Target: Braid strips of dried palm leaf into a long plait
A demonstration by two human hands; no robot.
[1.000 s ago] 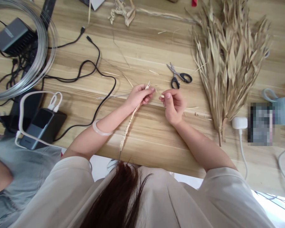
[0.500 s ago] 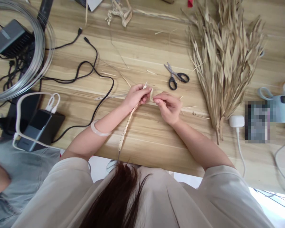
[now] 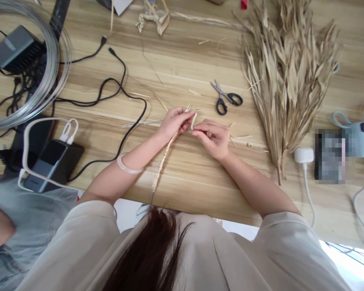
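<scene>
My left hand [image 3: 175,122] is closed on the top end of a thin plaited straw braid [image 3: 163,161], which trails back over the wooden table [image 3: 182,178] toward my body. A pale bangle [image 3: 125,165] sits on that wrist. My right hand [image 3: 214,137] is closed in a pinch on a loose straw strip [image 3: 194,119] right beside the left fingers. The two hands touch at the braid's end.
Black-handled scissors [image 3: 226,97] lie just beyond my hands. A big bundle of dried leaves [image 3: 286,76] lies to the right. A wire coil [image 3: 36,68], black cables [image 3: 109,89], a power bank [image 3: 45,163] and a grey box [image 3: 16,47] crowd the left. A white plug [image 3: 303,155] sits right.
My right hand moved left from a gap beside the braid until it met my left hand, and now pinches the strip at the braid's end. The left hand stayed put.
</scene>
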